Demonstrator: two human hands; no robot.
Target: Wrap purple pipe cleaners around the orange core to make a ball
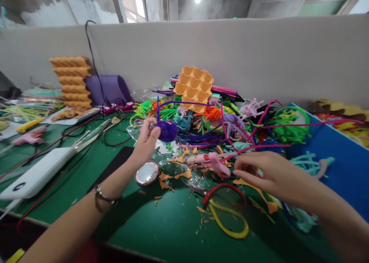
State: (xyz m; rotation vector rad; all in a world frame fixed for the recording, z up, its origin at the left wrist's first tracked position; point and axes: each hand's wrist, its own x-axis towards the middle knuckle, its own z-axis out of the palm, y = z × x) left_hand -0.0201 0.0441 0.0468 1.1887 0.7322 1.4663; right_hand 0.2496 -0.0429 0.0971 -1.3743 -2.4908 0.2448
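The work in hand looks like building up a purple coil point(167, 130) of pipe cleaner, with the pink glue gun point(211, 161) as the tool within reach. To do it well, the person would likely want the coil held firmly by its edge so the wound turns do not spring loose, and its long free tail, which arches up and away to the right of the holding hand, kept out of the tangled heap of pipe cleaners point(245, 128) beyond it. The gun is best taken by its handle, nozzle pointed away from the fingers.

The left hand point(147, 140) is raised above the table point(161, 224), fingers and thumb pressed together in a pinch on the coil's left side; a bracelet point(103, 197) sits on that wrist. Just below and toward the person from this hand lies a round silver lid point(147, 173) among orange scraps point(173, 176).

The right hand point(268, 172) hovers low, palm down, fingers loosely spread and holding nothing. Its fingertips are just beside the rear of the glue gun; whether they touch it cannot be told. Nearer the person than this hand lie a red pipe cleaner point(223, 188) and a yellow loop point(230, 224).
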